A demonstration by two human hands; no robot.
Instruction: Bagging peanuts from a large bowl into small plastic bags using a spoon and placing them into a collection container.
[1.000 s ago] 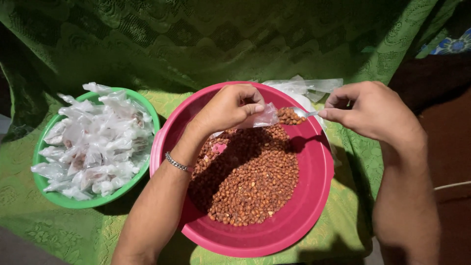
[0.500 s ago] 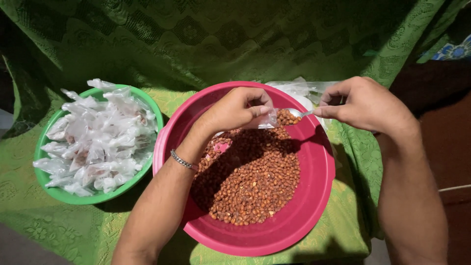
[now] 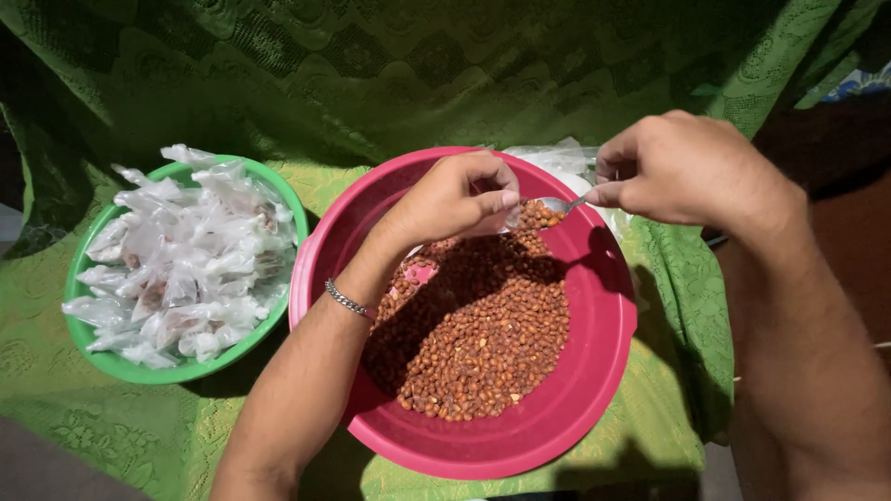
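R hand (image 3: 687, 172) tipped spoon (image 3: 557, 203) further into bag (image 3: 509, 215); L fingers (image 3: 497, 198) pinching bag.

Green lace cloth (image 3: 102, 427) over the surface, green bowl (image 3: 93, 357), pink basin (image 3: 575, 417), clear bags (image 3: 557, 158) on it

Both forearms reach forward, bare. The left hand (image 3: 450, 197) is curled, thumb and forefinger pinched together, a chain bracelet at its wrist. The right hand (image 3: 682, 169) is fisted knuckles-up, its grip pinched at thumb and forefinger, facing the left, near it.
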